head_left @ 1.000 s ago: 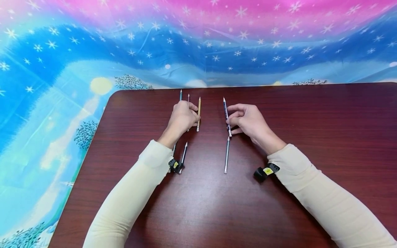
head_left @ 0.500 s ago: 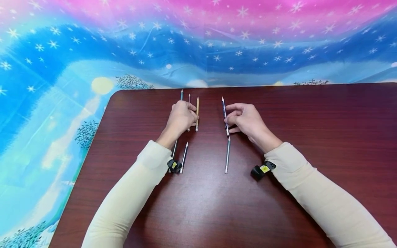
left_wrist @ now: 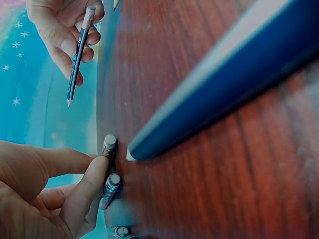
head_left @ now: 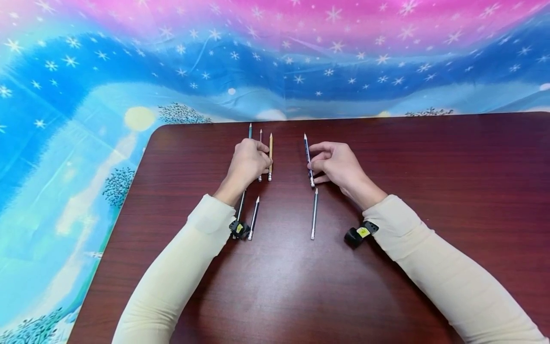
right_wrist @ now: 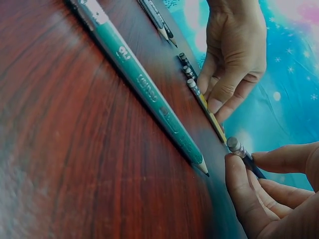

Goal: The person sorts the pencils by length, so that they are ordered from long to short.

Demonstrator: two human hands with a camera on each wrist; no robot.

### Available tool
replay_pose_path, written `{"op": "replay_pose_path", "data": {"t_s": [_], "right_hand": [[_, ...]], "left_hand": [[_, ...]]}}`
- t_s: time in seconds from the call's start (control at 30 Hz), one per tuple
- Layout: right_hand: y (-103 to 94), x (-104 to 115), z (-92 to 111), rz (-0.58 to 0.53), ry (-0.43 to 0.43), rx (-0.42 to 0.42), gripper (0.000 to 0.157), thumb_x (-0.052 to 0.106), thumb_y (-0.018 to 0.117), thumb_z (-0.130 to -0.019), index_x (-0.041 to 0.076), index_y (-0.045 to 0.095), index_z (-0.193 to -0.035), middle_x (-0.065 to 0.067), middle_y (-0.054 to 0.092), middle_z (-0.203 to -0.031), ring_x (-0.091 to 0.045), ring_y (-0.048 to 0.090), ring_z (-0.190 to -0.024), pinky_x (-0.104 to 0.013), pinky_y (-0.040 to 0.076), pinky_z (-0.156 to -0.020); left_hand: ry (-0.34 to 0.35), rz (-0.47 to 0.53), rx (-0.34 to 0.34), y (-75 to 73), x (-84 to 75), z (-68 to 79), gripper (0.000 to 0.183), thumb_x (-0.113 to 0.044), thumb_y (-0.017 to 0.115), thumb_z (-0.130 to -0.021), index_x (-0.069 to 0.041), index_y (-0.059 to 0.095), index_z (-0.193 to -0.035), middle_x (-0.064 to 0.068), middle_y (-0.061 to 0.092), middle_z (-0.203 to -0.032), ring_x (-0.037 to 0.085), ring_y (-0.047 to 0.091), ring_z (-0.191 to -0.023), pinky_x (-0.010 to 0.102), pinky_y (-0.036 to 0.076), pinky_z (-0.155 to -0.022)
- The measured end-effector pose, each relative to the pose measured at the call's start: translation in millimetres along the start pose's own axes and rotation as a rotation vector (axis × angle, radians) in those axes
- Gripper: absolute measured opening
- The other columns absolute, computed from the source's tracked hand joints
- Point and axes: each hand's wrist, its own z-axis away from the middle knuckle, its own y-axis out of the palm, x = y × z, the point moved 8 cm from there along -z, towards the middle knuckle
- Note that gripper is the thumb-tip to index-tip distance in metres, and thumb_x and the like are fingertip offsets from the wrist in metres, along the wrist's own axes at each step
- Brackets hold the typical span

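With thumb and fingers my left hand (head_left: 248, 160) pinches a yellow pencil (head_left: 270, 143), its tip toward the table's far edge. Just left of it lie a dark red pencil (head_left: 260, 134) and a teal pencil (head_left: 250, 130), both partly hidden by that hand. Across a gap, my right hand (head_left: 337, 165) pinches a dark blue pencil (head_left: 307, 150) by its eraser half; its tip also points away from me. In the right wrist view the fingers (right_wrist: 244, 194) sit around the dark blue pencil's metal eraser end (right_wrist: 237, 147).
A green pencil (head_left: 315, 215) lies nearer me below the right hand; it looms large in the right wrist view. By the left wrist lie a dark pencil (head_left: 254, 220) and another slim pencil (head_left: 241, 204). A patterned snowflake cloth (head_left: 275, 57) hangs behind the brown table (head_left: 275, 286).
The yellow pencil has shifted slightly left with my left hand, closer to the dark red one. My right hand has moved a little left with the dark blue pencil.
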Motion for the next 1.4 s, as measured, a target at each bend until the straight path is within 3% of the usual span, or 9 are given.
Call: {"op": "replay_pose_path", "data": {"t_s": [0.73,1.17,1.4], "right_hand": [[7.4,0,-8,-0.047,-0.009,-0.009,0.053,-0.012,0.063,-0.094,-0.006,0.054,-0.145,0.001,0.070,-0.080,-0.011,0.070,-0.068,-0.029,0.065,-0.062],[23.1,-1,-19,-0.049,0.003,-0.026,0.052,-0.014,0.061,-0.092,-0.007,0.054,-0.143,-0.005,0.071,-0.083,-0.012,0.068,-0.069,-0.028,0.064,-0.061],[31.6,0,-23,-0.022,0.026,-0.051,0.051,-0.013,0.059,-0.093,-0.004,0.055,-0.143,-0.014,0.070,-0.095,-0.015,0.068,-0.072,-0.029,0.064,-0.061]], "left_hand": [[0.003,0.049,0.013,1.1,2.3,-1.2,0.026,0.002,0.063,-0.096,0.001,0.072,-0.119,0.014,0.079,-0.106,0.018,0.078,-0.085,0.027,0.065,-0.072],[-0.023,0.043,0.024,2.9,2.9,-1.8,0.024,0.002,0.063,-0.096,0.000,0.072,-0.119,0.014,0.080,-0.101,0.015,0.077,-0.078,0.027,0.065,-0.072],[-0.011,0.039,0.023,2.8,1.9,-1.9,0.023,0.002,0.064,-0.097,0.001,0.072,-0.119,0.014,0.080,-0.100,0.018,0.078,-0.082,0.028,0.065,-0.073]]}}
